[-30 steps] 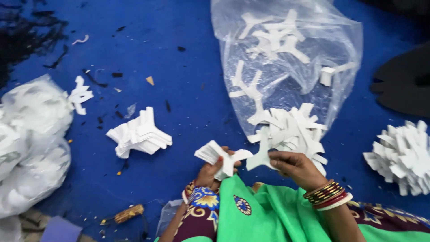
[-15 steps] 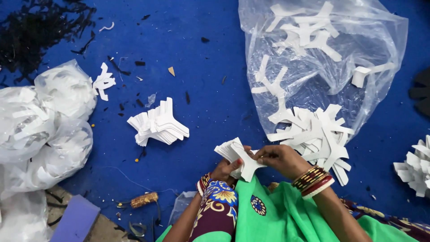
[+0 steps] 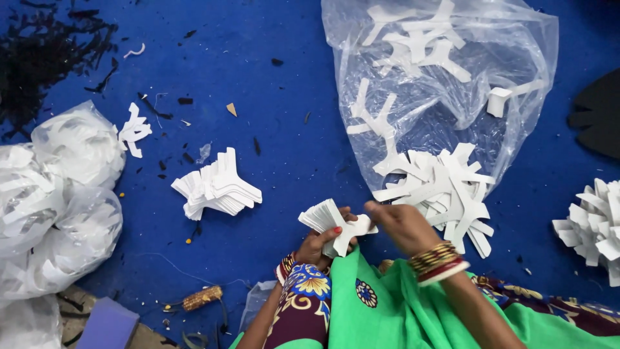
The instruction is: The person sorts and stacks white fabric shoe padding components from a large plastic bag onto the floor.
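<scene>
My left hand (image 3: 318, 244) grips a thick stack of white Y-shaped cut pieces (image 3: 332, 224) fanned at its upper end. My right hand (image 3: 402, 225) pinches the right arm of that same stack, with bangles on its wrist. Just right of my right hand lies a loose heap of white cut pieces (image 3: 444, 187) at the mouth of a clear plastic bag (image 3: 445, 84). A neat stack of the same white pieces (image 3: 217, 186) rests on the blue floor (image 3: 271, 129) to the left of my hands.
Tied clear bags full of white pieces (image 3: 55, 200) sit at the left edge. Another white pile (image 3: 594, 226) lies at the right edge, with a black sheet (image 3: 597, 113) above it. Black scraps (image 3: 45, 52) cover the top left. A corn-cob-like object (image 3: 201, 297) lies near my knee.
The view has shifted, so everything sits further right and lower. My right hand has come off the heap and closed on the stack that my left hand holds.
</scene>
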